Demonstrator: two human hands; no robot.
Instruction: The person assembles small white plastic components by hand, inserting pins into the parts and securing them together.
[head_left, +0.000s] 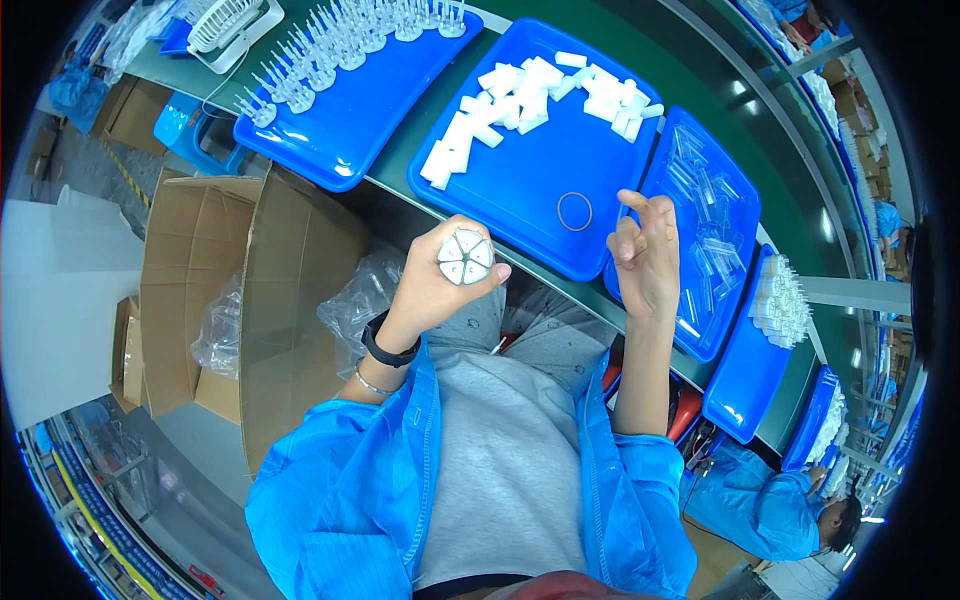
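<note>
My left hand (446, 268) is wrapped round a bundle of several white wedge-shaped pieces (466, 257), their ends together forming a round face turned up. It is held in front of the blue tray (520, 205), near the table edge. Above that tray's right side my right hand (650, 255) is raised, some fingers bent and apart, with nothing visible in it. Close by, a thin tan rubber band (575, 211) lies in the tray. White blocks (520, 95) are heaped along the tray's far side.
Left of the tray, a blue tray (325, 150) carries rows of clear spiked parts (345, 45). To the right, another blue tray (690, 290) holds clear plastic pieces (715, 200). Open cardboard boxes (290, 300) stand left of my body. A co-worker in blue (750, 505) sits at lower right.
</note>
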